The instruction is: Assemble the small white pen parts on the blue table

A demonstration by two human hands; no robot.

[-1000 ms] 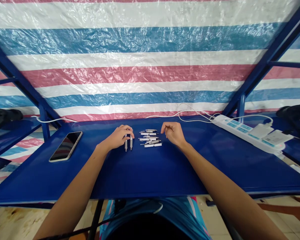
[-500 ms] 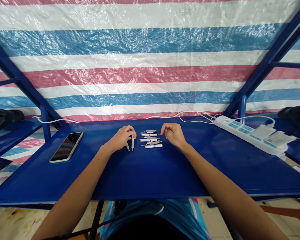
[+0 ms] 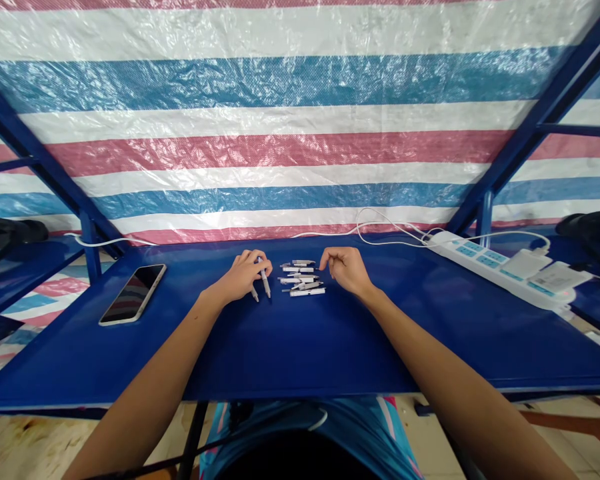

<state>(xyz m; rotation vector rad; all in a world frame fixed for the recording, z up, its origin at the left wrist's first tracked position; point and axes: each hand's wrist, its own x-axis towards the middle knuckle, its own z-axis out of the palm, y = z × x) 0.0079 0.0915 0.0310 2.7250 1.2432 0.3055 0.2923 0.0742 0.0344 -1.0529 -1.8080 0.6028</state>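
Note:
My left hand (image 3: 247, 273) is closed round a white pen (image 3: 265, 283), which tilts with its tip toward the near side. A second pen (image 3: 255, 293) lies partly hidden under the same hand. Several white and grey pens (image 3: 307, 292) lie in a loose pile on the blue table (image 3: 300, 347), between my two hands. Just right of the pile, my right hand (image 3: 344, 268) rests with its fingers curled in. Whatever those fingers may hold is hidden.
A phone (image 3: 133, 294) lies on the table at the left. A white power strip (image 3: 500, 270) with plugged-in chargers and cables runs along the right. Blue metal posts (image 3: 91, 243) stand at the sides, before a striped plastic sheet (image 3: 300, 150).
The pen in my left hand has tilted, its lower end swinging slightly right and its upper end left. My right hand has shifted very slightly left.

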